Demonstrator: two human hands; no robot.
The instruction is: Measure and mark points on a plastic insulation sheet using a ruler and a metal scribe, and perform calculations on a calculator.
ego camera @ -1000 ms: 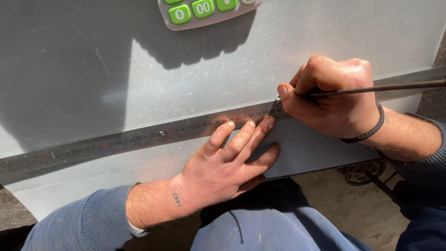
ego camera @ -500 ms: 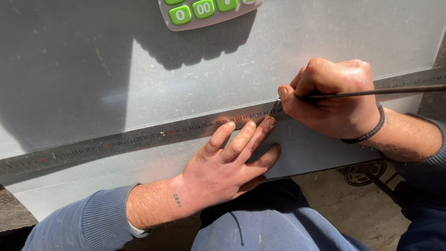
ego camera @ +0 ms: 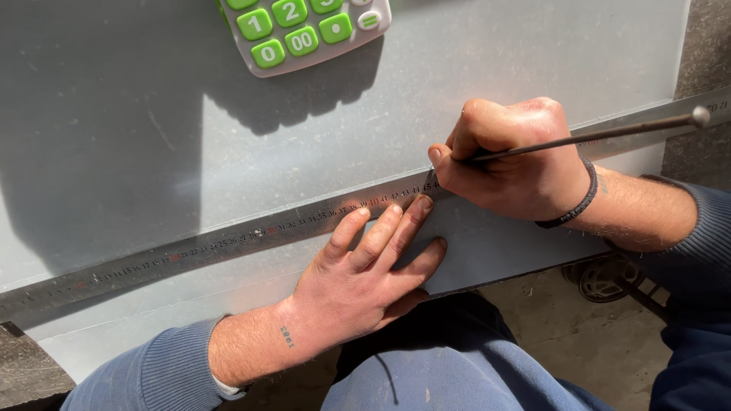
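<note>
Scribing looks barely begun to me: left hand (ego camera: 358, 281) flat, fingers spread on the ruler (ego camera: 228, 243) mid-frame, right hand (ego camera: 518, 156) clenched around the scriber (ego camera: 594, 137), tip at the ruler's edge on the metal sheet (ego camera: 495, 53).

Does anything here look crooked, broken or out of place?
Nothing stands out. The left hand presses the steel ruler flat on the grey sheet, the right hand holds a thin scriber at its edge, and a calculator lies above.

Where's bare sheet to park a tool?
Free: the grey metal sheet left of the calculator, above the steel ruler. Crowded: left hand pressing the ruler, right hand holding the scriber.
</note>
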